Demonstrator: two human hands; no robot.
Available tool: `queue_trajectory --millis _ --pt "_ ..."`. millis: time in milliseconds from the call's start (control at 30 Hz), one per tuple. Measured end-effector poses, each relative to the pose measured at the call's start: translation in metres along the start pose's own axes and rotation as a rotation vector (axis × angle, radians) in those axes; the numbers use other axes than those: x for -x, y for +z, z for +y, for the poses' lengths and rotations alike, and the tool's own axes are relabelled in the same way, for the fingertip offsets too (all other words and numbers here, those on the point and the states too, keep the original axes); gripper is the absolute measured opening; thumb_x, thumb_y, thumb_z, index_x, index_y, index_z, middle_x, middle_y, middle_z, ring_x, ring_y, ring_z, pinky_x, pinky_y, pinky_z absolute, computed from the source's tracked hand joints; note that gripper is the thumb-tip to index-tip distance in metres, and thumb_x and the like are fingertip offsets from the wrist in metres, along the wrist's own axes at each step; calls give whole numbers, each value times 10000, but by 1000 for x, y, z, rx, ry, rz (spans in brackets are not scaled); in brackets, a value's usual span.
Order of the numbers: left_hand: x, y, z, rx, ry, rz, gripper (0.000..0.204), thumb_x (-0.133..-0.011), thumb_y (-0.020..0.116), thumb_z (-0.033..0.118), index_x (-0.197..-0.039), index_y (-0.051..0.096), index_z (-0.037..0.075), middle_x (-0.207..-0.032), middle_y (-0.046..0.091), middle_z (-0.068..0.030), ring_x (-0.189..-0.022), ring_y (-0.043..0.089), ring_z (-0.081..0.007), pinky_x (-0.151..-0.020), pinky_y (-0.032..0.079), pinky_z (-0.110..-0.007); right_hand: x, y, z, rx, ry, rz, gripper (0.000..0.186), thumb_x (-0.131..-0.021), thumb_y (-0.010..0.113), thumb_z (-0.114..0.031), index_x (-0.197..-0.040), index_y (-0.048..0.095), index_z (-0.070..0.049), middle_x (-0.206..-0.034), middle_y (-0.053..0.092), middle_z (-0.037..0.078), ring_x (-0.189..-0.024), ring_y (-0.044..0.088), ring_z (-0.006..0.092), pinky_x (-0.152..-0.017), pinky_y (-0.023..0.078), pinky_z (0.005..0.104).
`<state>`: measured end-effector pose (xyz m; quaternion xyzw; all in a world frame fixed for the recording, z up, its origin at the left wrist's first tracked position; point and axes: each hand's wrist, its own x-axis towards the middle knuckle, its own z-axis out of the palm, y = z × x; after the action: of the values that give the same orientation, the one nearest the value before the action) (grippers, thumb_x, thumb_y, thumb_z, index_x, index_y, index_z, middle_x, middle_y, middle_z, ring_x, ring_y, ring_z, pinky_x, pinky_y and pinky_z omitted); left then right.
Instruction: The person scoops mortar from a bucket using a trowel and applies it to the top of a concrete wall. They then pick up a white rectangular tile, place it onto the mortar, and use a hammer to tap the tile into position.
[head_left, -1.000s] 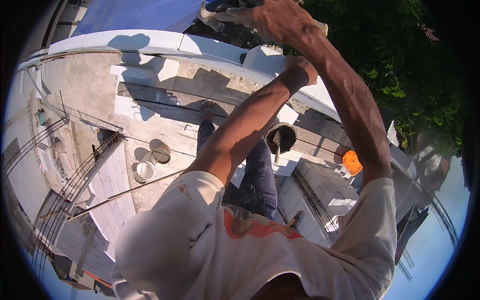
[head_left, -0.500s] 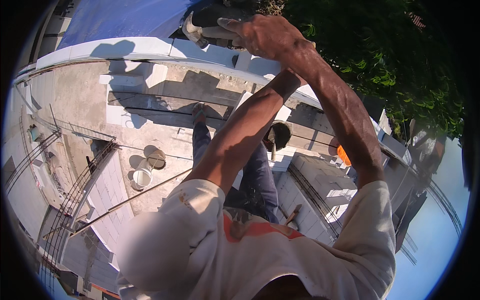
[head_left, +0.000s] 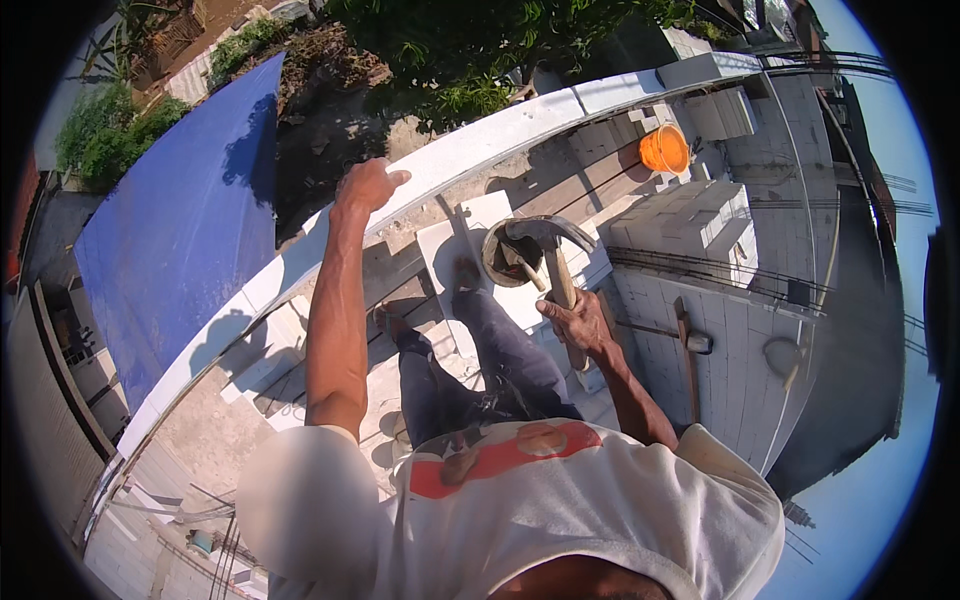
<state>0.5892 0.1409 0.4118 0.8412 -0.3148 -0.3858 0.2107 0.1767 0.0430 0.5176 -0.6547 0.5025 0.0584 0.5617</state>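
— So what moved since a moment ago?
— Both arms were up at the wall top; now only the left hand (head_left: 368, 187) rests there, fingers curled, while the right hand (head_left: 578, 322) clenches a hammer (head_left: 553, 262) over the mortar bucket (head_left: 512, 254) — striking position.

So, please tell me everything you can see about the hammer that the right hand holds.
The hammer has a light wooden handle and a dark, curved metal head that looks like a claw or pick type. The right hand grips the handle around its middle, with the head pointing away from the person, up in the picture. The head lies just over a dark round bucket standing on the white blocks. Whether the head touches the bucket I cannot tell.
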Motion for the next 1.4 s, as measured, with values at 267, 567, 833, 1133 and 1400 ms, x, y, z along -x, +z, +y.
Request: queue_trajectory --millis 267,567,833,1133,1400 --pt "20 23 41 -231 39 182 683 -982 661 433 -1526 495 55 -1536 513 -237 -1429 481 -390 -1216 292 -559 85 4 299 -613 492 133 475 -906 758 -421 -1027 688 33 -674 582 48 -547 580 153 -491 480 315" --pt "33 93 107 -303 520 549 629 -1011 658 268 -1565 435 71 -1602 436 -181 -1532 344 -363 -1258 161 -610 83 21 334 -836 804 329 230 -960 700 -159 -1018 670 61 -758 648 111 -554 641 208 -458 537 376" --pt "106 247 67 274 34 -381 184 -961 696 177 -941 745 0 -811 724 -160 -727 711 -259 -701 549 -388 -14 -44 302 -862 803 54 224 -941 703 -212 -898 605 -16 -659 579 34 -447 541 125 -397 463 299" --pt "94 354 -124 -358 677 -358 234 -987 689 263 -972 692 29 -828 677 -147 -705 672 -226 -632 531 -419 -135 -41 440 -647 485 500 221 -955 648 -273 -915 549 -80 -590 426 -56 -403 407 101 -356 354 295" --pt "-49 467 -150 273 -322 -566 469 -935 768 177 -1344 605 16 -1115 704 -90 -974 679 -192 -817 548 -342 -342 -102 546 -792 431 283 215 -924 667 -211 -773 655 -59 -606 552 -3 -441 503 78 -369 336 276"
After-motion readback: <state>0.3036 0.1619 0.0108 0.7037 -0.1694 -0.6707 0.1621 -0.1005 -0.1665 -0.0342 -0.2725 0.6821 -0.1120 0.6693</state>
